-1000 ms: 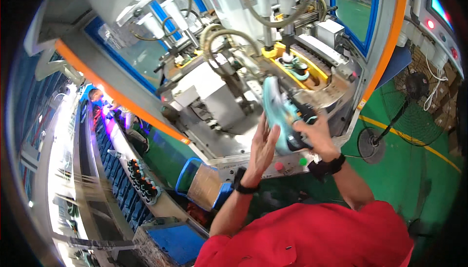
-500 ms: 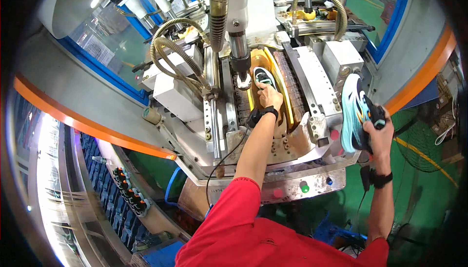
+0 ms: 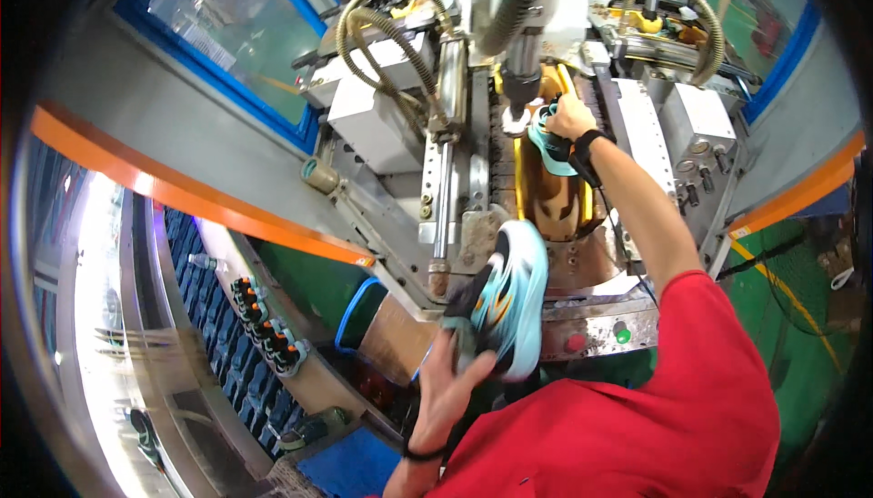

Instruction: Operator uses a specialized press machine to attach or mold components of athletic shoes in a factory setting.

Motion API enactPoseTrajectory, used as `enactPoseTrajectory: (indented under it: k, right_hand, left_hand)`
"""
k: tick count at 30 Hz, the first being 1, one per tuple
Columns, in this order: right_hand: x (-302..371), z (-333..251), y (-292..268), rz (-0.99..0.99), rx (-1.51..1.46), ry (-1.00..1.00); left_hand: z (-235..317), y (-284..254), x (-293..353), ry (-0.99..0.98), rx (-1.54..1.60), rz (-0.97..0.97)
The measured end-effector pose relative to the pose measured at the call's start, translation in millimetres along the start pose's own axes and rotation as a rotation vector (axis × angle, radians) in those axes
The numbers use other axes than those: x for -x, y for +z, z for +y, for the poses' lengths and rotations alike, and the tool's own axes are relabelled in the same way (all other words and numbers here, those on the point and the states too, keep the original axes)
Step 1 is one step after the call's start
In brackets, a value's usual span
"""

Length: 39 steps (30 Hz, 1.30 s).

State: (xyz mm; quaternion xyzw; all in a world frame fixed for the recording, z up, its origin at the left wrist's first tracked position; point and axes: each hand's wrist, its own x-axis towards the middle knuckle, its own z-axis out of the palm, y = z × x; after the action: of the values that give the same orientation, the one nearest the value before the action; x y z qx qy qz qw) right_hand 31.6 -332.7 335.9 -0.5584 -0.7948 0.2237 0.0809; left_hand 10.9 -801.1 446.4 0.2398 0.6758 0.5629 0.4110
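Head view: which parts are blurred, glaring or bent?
In the head view, the bright strip at far left is washed out to white; in the same view, the orange edge bows and the corners go black; also in the head view, the shoe in the left hand looks slightly smeared.

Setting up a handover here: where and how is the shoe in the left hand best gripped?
Probably by the far end of the shoe, coming from the side opposite the left hand and closing across the thick pale-blue sole: the hand covers the near, black part, while the far end sticks out uncovered.
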Motion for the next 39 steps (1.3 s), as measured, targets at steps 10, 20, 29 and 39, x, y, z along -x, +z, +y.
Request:
enactPoseTrajectory:
  k: [10, 20, 29, 39]
  right_hand:
    - [170, -51, 6, 0.058, -0.175, -0.616]
    - [322, 50, 254, -0.339, -0.121, -1.260]
    - [419, -159, 177, -0.377, -0.384, -1.248]
    - [944, -527, 47, -0.589, -0.558, -2.449]
  left_hand:
    - [-86, -18, 175, -0.226, 0.364, 0.762]
    - [-233, 11, 275, -0.330, 0.798, 1.228]
    - [-388, -20, 496, -0.459, 0.956, 1.843]
    - [-583, -227, 725, -0.333, 0.830, 2.283]
